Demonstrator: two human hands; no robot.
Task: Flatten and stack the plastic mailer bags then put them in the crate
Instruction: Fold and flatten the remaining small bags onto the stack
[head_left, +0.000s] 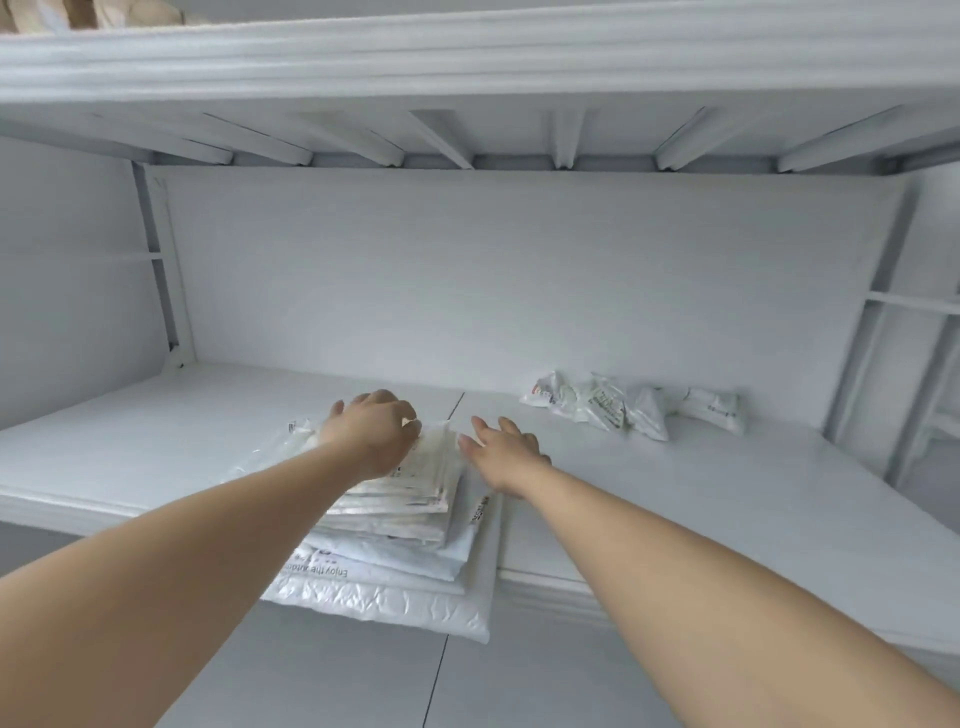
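Stack (400, 525) under left grip (371, 431); right grip (506, 449) spread beside it

back wall (519, 270) white | slatted bunk (467, 140) overhead, white | platform (727, 493) white | floor (545, 691) pale grey | light soft, even

Both arms stretched fwd, bare. L hand (371, 434) palm down, knuckles up, fingers bent down out of sight. R hand (506, 449) palm down, fingers straight, slightly spread.
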